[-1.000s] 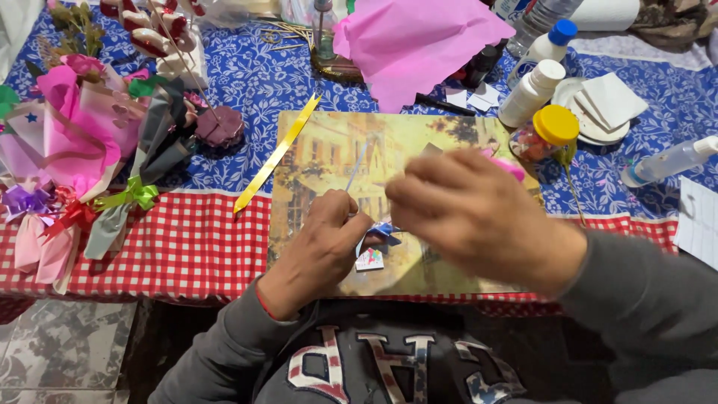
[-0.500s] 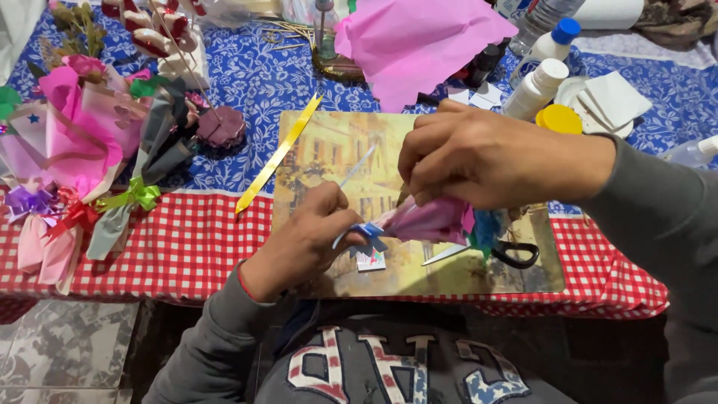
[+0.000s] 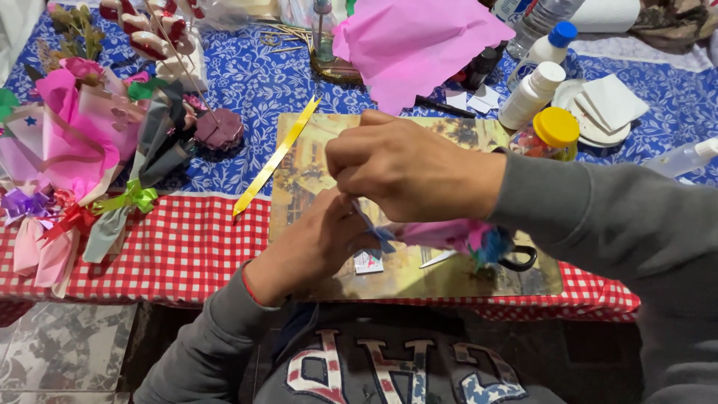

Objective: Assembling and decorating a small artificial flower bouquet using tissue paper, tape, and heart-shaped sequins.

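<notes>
Both hands meet over the picture board (image 3: 314, 161) near the front edge of the worktop (image 3: 179, 247). Right hand (image 3: 407, 176) is curled closed, fingers pinching down onto the narrow end of a pink paper bundle (image 3: 441, 233) — a small wrapped piece with blue bits at either end. Left hand (image 3: 321, 243) is also closed, gripping the same bundle from below at the blue strip (image 3: 374, 232); exactly which fingers hold that strip I cannot tell, since the right hand covers them.

Scissors (image 3: 516, 258) lie on the board just beside the bundle's far end, partly hidden under it. A yellow ribbon (image 3: 275, 157) lies slanted across the board's left corner, and a yellow-lidded jar (image 3: 550, 135) stands near the right forearm.

What could go wrong: thin paper pinched this tightly may tear or crumple if the 2 hands pull apart, and the blue strip could slip loose. The sleeve, passing close to the jar and the white bottles (image 3: 532, 93), might knock them.

Against the picture from half a second ago, the right hand has risen and rolled over the left, hiding more of the bundle; the jar, then mostly covered, now shows fully.
</notes>
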